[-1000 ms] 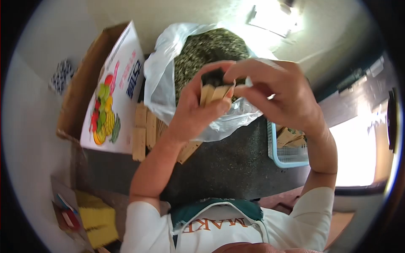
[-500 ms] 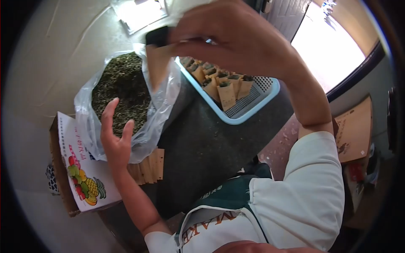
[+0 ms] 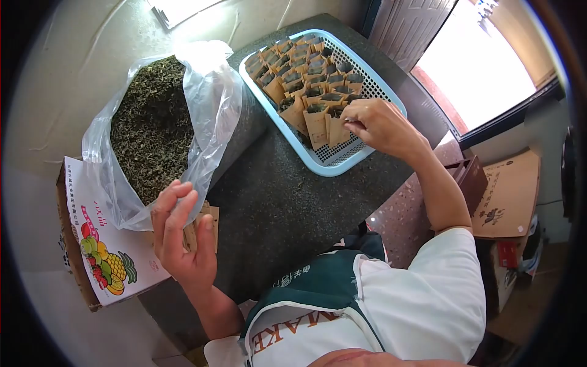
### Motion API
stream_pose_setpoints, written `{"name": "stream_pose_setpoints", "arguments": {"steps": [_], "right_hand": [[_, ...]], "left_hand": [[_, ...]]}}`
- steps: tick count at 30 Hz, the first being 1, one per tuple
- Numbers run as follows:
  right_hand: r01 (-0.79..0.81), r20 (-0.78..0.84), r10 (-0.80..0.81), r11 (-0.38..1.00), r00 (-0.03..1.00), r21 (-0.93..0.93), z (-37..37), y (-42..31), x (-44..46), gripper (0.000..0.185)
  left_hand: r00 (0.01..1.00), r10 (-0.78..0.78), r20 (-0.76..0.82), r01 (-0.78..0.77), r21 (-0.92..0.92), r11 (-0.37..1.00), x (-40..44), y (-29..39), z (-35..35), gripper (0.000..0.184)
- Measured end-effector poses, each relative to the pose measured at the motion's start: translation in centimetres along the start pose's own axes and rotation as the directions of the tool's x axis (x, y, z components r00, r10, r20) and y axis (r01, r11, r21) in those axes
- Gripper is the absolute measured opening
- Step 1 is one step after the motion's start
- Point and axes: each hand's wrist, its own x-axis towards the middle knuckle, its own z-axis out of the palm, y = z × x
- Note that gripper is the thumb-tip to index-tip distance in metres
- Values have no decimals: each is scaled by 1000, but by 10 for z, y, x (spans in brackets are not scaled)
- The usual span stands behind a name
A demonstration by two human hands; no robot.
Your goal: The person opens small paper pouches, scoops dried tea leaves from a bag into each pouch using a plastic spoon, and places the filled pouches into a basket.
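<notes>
My right hand (image 3: 382, 125) is at the front of the light blue plastic basket (image 3: 324, 170), its fingers closed on a small brown paper packet (image 3: 338, 133). A small shiny spot shows at these fingertips; I cannot tell what it is. Several more paper packets (image 3: 316, 125), filled with dark dried leaves, stand upright in rows in the basket. My left hand (image 3: 186, 241) holds nothing and has its fingers apart. It hovers by the near edge of a clear plastic bag (image 3: 217, 131) of dried leaves (image 3: 150, 131). Flat, unfilled paper packets (image 3: 211, 223) lie partly hidden behind it.
A white carton with printed fruit (image 3: 113, 257) stands at the left, beside the bag. Bag and basket rest on a dark stone tabletop (image 3: 275, 202). A bright doorway (image 3: 477, 67) is at the upper right, with a brown cardboard box (image 3: 507, 192) below it.
My right hand has carried a paper packet from above the leaf bag down to the basket on the right. My left hand has drawn back from over the leaves toward me.
</notes>
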Motion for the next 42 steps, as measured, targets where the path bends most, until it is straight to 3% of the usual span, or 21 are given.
{"name": "stream_pose_setpoints", "arguments": {"steps": [7,9,10,11,12,13,14,15,16,17,18,19,24,26,27,29,30,33,34,36,42], "right_hand": [[-89,-52,95,990,994,114,-1,-13,-2,15],[-8,-353,47,994,935,111,-8,-26,-14,18],[-84,-345,181,957,921,278,-12,-38,-24,18],[-13,-373,194,900,908,436,-15,-54,-32,16],[129,-387,187,740,903,660,1,-59,-39,19],[78,-201,177,533,964,843,-7,-81,-48,23],[50,-106,95,463,990,885,4,-94,-52,24],[112,-116,-3,279,993,954,42,-103,-50,26],[-157,159,-83,38,984,987,63,-115,-53,31],[-286,277,-157,-41,948,957,83,-124,-56,38],[-387,364,-171,-129,916,913,106,-132,-61,42],[-418,392,-145,-333,909,845,129,-135,-67,43],[-394,415,-49,-430,909,812,176,-123,-83,41],[-362,358,-102,-472,928,804,175,-119,-83,41],[-364,357,-106,-467,928,806,176,-119,-82,41],[-351,319,-150,-460,936,815,178,-121,-79,41],[-348,317,-146,-465,937,814,179,-120,-78,41],[-350,308,-166,-449,937,822,181,-119,-75,41],[-348,296,-184,-462,937,816,183,-118,-74,40],[-347,284,-200,-472,938,811,186,-117,-73,40],[-345,286,-193,-528,939,776,189,-115,-72,40]], "left_hand": [[998,-69,15,69,-13,998,-15,7,5,25],[997,-76,15,76,-29,997,-22,13,7,24],[997,-78,-17,77,-58,995,-28,14,14,23],[996,-85,-40,79,-119,990,-35,16,23,21],[996,-94,6,94,-170,981,-42,18,31,21],[993,-100,55,110,-217,970,-51,22,39,20],[984,-125,126,154,-256,954,-60,27,47,18],[970,-177,169,222,-308,925,-72,30,55,17],[950,-223,217,290,-355,889,-85,29,62,15],[932,-279,231,357,-455,816,-100,23,72,3],[883,-382,272,469,-517,716,-110,23,78,6],[814,-480,328,577,-554,600,-121,23,81,12],[755,-520,399,647,-582,492,-146,19,86,11],[860,-421,288,507,-393,767,-143,22,80,4],[862,-422,281,505,-394,768,-141,21,76,4],[962,-241,128,247,-34,968,-136,10,66,7],[974,-219,57,216,58,975,-145,-7,61,10],[906,-419,-56,421,207,883,-147,-19,37,11],[909,-413,-47,414,204,887,-144,-22,33,11],[961,-268,-61,266,460,847,-141,-26,25,14],[933,-359,-11,349,265,899,-132,-10,34,14]]}}
